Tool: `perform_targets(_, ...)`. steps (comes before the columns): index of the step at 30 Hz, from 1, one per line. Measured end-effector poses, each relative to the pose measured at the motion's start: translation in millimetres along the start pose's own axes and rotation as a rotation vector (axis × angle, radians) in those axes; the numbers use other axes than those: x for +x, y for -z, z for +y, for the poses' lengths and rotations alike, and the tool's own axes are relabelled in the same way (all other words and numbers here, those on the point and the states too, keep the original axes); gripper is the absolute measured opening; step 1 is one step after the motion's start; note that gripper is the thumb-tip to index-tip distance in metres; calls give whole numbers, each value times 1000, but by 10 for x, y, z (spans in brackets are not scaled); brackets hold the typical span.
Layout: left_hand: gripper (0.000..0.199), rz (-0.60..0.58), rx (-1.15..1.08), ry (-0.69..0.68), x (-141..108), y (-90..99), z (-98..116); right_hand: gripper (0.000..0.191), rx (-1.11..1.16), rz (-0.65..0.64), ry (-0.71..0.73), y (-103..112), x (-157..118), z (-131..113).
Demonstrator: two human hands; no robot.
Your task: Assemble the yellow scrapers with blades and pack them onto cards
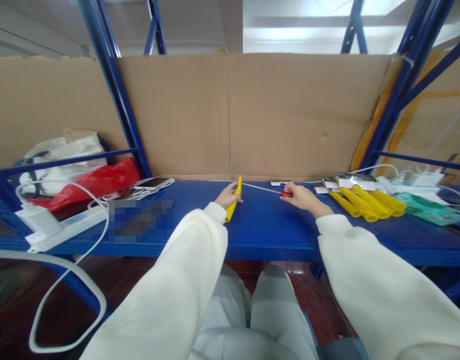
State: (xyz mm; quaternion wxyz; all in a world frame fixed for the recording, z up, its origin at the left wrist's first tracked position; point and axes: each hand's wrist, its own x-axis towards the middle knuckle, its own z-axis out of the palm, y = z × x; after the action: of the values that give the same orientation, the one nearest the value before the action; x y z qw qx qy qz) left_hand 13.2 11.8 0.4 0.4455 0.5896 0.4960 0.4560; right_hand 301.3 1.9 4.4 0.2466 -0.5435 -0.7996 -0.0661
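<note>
My left hand (226, 196) is closed around a yellow tapered plastic tube (233, 206), tilted with its wide end toward me. My right hand (299, 196) grips the red end (286, 194) of what looks like a screwdriver. Its long thin metal shaft (262, 188) points left toward the upper part of the tube. I cannot tell whether the tip touches the tube. Behind my right hand, a small flat black-and-silver piece (280, 183) lies at the back of the blue shelf (267, 230).
To the right lie several yellow-handled pieces (372, 202) with flat silver ends, beside a green packet (427, 207) and white chargers. On the left are a phone (154, 183), a white power strip (70, 227), a looping cable and a red bag (96, 182). Cardboard (230, 115) stands behind.
</note>
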Motion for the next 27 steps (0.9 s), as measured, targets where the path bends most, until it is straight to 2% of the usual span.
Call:
perform_targets(12,84,0,-8,-4,35,10,-26,14,-43,-7,37,40,-24,-34)
perform_targets(27,84,-2,-16,-4,40,13,-39,18,-67,-85,31,32,-3,-24)
